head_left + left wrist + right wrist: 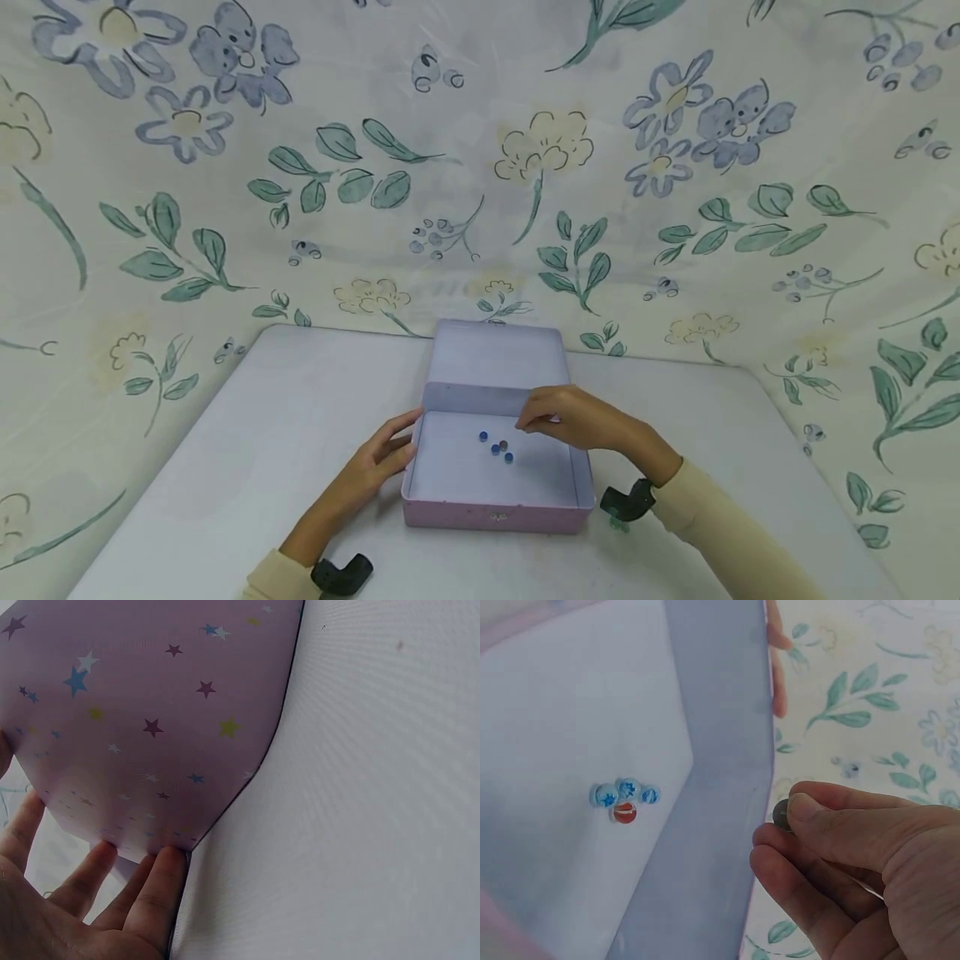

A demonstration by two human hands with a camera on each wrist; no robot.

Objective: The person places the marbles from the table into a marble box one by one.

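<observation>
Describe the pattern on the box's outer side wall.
Pink with small scattered stars in several colours on the box; the left wrist view shows it best.

Probably a home: a floral cloth point(480, 167) hangs behind a plain white table point(225, 467).

No readable text, label or number on anything in view.

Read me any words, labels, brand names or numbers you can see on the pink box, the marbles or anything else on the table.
There is no readable text anywhere.
The pink box carries only printed stars on its outside, no lettering.
The marbles in the box show coloured swirls, no marks.
The marble pinched by the right hand is plain.
The floral cloth behind the table shows flowers and leaves only.
The left hand rests against the box's side.
</observation>
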